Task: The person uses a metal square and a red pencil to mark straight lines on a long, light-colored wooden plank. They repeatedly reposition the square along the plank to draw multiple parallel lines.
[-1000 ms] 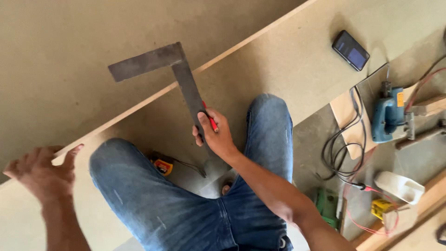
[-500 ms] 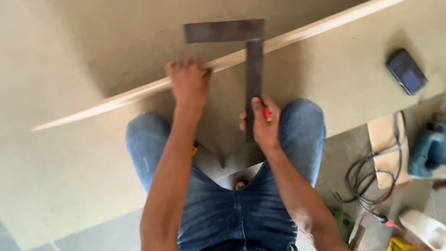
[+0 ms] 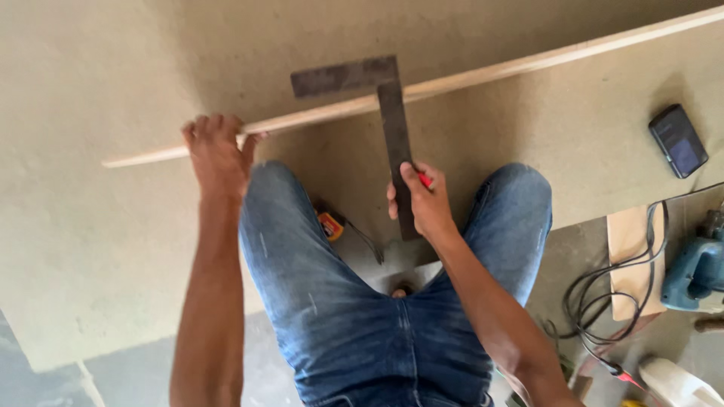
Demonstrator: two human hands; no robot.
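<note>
My right hand (image 3: 424, 203) grips the long arm of a dark metal carpenter's square (image 3: 385, 113) together with a red pencil (image 3: 425, 180). The square lies on a tan fibreboard sheet, its short arm past the raised edge of an upper board (image 3: 483, 75). My left hand (image 3: 216, 154) rests with its fingers curled over that raised edge, left of the square. My knees in blue jeans (image 3: 377, 301) rest on the lower board (image 3: 588, 158).
A dark phone (image 3: 679, 141) lies on the board at the right. A blue power tool (image 3: 697, 271) and black cables (image 3: 603, 301) lie on the floor at right. An orange tape measure (image 3: 330, 224) sits between my knees.
The view has shifted so the square sits lower and more central. My left hand came in from the far left onto the board edge one second ago and has stayed there since.
</note>
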